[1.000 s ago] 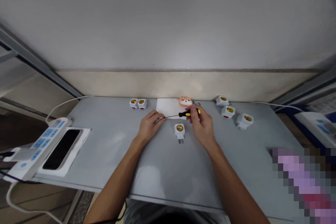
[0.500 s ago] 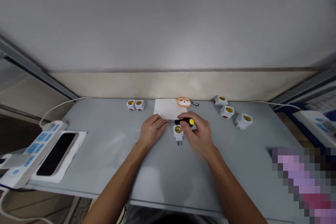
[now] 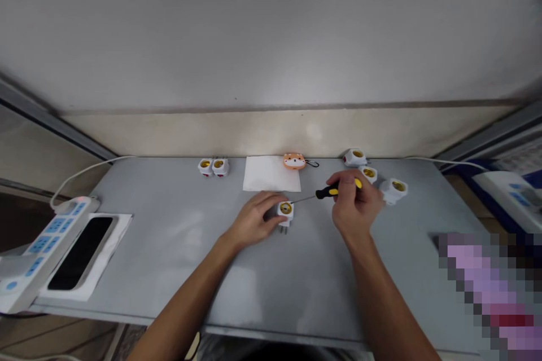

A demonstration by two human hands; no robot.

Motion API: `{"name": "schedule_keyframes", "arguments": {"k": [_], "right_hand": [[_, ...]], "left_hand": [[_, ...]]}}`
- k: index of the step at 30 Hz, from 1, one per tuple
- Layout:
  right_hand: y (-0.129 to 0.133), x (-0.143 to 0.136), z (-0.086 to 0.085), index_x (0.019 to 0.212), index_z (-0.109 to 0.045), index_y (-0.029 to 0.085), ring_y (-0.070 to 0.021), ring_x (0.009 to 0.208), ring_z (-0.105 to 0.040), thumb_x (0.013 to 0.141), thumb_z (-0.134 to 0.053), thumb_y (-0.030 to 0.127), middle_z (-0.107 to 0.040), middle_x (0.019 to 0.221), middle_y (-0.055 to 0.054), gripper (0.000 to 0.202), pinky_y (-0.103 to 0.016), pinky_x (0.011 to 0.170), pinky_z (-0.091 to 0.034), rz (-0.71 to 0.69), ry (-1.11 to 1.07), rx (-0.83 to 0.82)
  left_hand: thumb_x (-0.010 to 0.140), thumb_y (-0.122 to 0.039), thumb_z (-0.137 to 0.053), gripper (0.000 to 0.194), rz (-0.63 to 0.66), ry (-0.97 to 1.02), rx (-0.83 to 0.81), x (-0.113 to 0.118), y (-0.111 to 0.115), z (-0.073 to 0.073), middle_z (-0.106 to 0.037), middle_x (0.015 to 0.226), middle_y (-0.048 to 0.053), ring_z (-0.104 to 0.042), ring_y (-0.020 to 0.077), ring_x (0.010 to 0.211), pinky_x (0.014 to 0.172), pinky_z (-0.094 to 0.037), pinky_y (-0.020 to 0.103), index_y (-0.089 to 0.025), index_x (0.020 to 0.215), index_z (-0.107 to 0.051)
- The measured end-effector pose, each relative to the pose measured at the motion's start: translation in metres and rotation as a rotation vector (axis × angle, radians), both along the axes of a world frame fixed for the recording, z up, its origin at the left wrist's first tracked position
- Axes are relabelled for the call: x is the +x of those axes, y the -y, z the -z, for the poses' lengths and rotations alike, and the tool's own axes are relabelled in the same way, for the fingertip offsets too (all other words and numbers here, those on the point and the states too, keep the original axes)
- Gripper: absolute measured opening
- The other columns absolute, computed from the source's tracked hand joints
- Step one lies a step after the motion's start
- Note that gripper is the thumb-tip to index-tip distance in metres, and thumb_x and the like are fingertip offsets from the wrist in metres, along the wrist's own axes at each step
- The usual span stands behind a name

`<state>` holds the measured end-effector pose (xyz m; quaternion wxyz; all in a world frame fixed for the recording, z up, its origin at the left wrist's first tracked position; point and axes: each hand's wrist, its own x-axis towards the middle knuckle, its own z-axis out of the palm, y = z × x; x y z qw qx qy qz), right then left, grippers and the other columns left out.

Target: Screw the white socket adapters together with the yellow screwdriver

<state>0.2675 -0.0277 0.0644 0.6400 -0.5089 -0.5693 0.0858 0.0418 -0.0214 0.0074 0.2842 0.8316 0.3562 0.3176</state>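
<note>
In the middle of the grey table a white plug-in lamp socket (image 3: 285,210) lies with its brass-coloured opening upward and its prongs toward me. My left hand (image 3: 257,217) grips it from the left, thumb near the prong end and fingers at the far side. A screwdriver (image 3: 328,190) with a black and yellow handle is in my right hand (image 3: 357,203), fingers wrapped round the handle. Its thin shaft points left, and the tip is at the socket's upper right rim; whether it touches I cannot tell.
Two similar sockets (image 3: 213,167) stand at the back left, several more (image 3: 393,190) at the right. Behind my hands lie a white paper (image 3: 266,175) and an orange animal-face case (image 3: 294,161). A power strip (image 3: 46,251) and a phone (image 3: 82,252) occupy the left end.
My left hand has left the screwdriver's shaft and taken hold of the socket. My right hand has moved right with the screwdriver, whose tip is now at the socket.
</note>
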Motion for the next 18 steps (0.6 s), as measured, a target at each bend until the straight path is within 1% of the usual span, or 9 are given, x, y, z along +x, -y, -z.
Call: {"name": "schedule_keyframes", "arguments": {"k": [3, 5, 9, 18], "right_hand": [[0.002, -0.004, -0.004, 0.070, -0.065, 0.020, -0.0088, 0.047, -0.050, 0.101, -0.052, 0.027, -0.059, 0.057, 0.003, 0.034, -0.023, 0.046, -0.037, -0.026, 0.034, -0.002], [0.003, -0.008, -0.005, 0.071, -0.065, 0.020, -0.0083, 0.045, -0.049, 0.100, -0.053, 0.025, -0.058, 0.055, 0.004, 0.032, -0.022, 0.046, -0.036, -0.049, 0.062, -0.004], [0.003, -0.012, -0.003, 0.073, -0.065, 0.020, -0.0084, 0.046, -0.050, 0.099, -0.054, 0.024, -0.062, 0.057, 0.004, 0.028, -0.022, 0.047, -0.038, -0.082, 0.115, -0.010], [-0.001, -0.019, 0.004, 0.073, -0.065, 0.020, -0.0089, 0.046, -0.050, 0.098, -0.055, 0.024, -0.060, 0.055, 0.005, 0.027, -0.022, 0.049, -0.038, -0.120, 0.171, -0.044]], "left_hand": [[0.103, -0.034, -0.064, 0.036, 0.037, -0.016, 0.024, -0.002, -0.002, 0.002, -0.070, 0.136, 0.010, -0.064, 0.0264, 0.127, 0.109, -0.051, 0.045, -0.026, 0.138, -0.064], [0.104, -0.034, -0.062, 0.038, 0.050, -0.028, 0.034, -0.002, -0.003, 0.003, -0.070, 0.138, 0.010, -0.065, 0.0260, 0.126, 0.109, -0.052, 0.045, -0.027, 0.141, -0.063], [0.104, -0.037, -0.062, 0.039, 0.054, -0.024, 0.068, -0.002, -0.004, 0.001, -0.072, 0.135, 0.010, -0.068, 0.0258, 0.123, 0.106, -0.055, 0.045, -0.027, 0.142, -0.063], [0.104, -0.038, -0.062, 0.038, 0.057, 0.002, 0.081, 0.000, -0.003, 0.000, -0.072, 0.136, 0.009, -0.068, 0.0256, 0.125, 0.107, -0.055, 0.045, -0.027, 0.140, -0.064]]}}
